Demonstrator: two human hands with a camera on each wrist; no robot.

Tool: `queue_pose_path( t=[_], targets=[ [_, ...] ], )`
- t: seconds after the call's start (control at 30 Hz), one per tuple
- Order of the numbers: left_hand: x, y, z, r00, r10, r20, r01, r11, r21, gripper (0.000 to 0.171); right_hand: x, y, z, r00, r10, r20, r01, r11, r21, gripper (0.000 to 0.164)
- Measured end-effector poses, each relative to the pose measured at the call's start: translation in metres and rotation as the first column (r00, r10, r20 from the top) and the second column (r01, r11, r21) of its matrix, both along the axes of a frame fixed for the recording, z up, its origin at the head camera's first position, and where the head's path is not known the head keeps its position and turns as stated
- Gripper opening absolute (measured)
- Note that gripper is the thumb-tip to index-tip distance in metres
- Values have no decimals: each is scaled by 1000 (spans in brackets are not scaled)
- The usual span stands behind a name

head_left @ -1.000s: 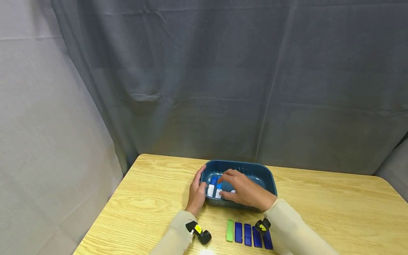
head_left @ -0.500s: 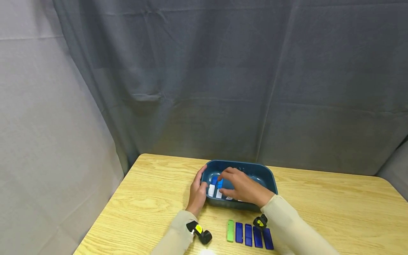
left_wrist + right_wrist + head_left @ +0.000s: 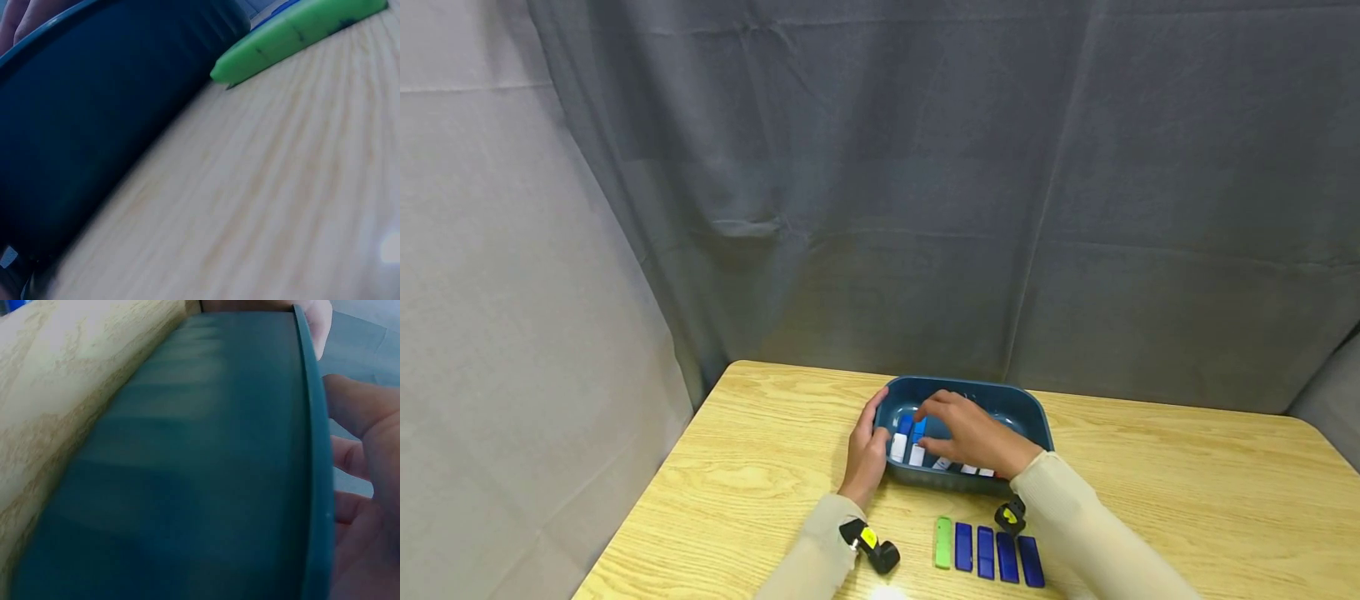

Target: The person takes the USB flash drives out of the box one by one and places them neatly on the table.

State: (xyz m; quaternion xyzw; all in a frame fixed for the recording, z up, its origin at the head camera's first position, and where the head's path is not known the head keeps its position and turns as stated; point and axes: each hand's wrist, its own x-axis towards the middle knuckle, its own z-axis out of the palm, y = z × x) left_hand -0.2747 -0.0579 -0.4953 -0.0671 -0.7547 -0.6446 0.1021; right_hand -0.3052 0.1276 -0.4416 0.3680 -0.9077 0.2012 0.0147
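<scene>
A dark teal plastic bin (image 3: 936,477) stands on the table. My left hand (image 3: 863,457) holds its left end, thumb over the near corner of the rim and fingers along the outer wall. My right hand (image 3: 976,435) hovers over the inside, thumb and fingertips apart and bent. Below those fingertips lies a slim blue-and-white piece (image 3: 917,455), beside a similar blue-and-white piece (image 3: 898,448); their kind is unclear. More white ends (image 3: 968,469) show under my right palm, partly hidden. The right wrist view shows fingers (image 3: 350,403) beyond the rim.
A row of slim bars lies in front of the bin: a green bar (image 3: 942,543) at the left, then several dark blue bars (image 3: 985,552). The wooden table (image 3: 760,467) ends at a grey curtain (image 3: 865,208) behind.
My right hand has risen slightly away from the blue-and-white piece, showing more white ends beneath the palm. My left hand stays on the bin.
</scene>
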Motion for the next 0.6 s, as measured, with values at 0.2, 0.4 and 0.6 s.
queue_pose_path(
  t=[0.2, 0.4, 0.6],
  targets=[
    [0, 0, 1, 1000, -1, -6, 1, 1000, 5, 60, -4, -1, -3, 999, -29, 25, 29, 1000, 1, 31],
    [-1, 1, 0, 1000, 8, -25, -8, 1000, 5, 61, -7, -3, -5, 999, -29, 33, 29, 1000, 1, 30],
    [-1, 1, 0, 1000, 10, -18, -10, 1000, -2, 60, -11, -2, -8, 998, -17, 56, 18, 1000, -14, 32]
  ],
)
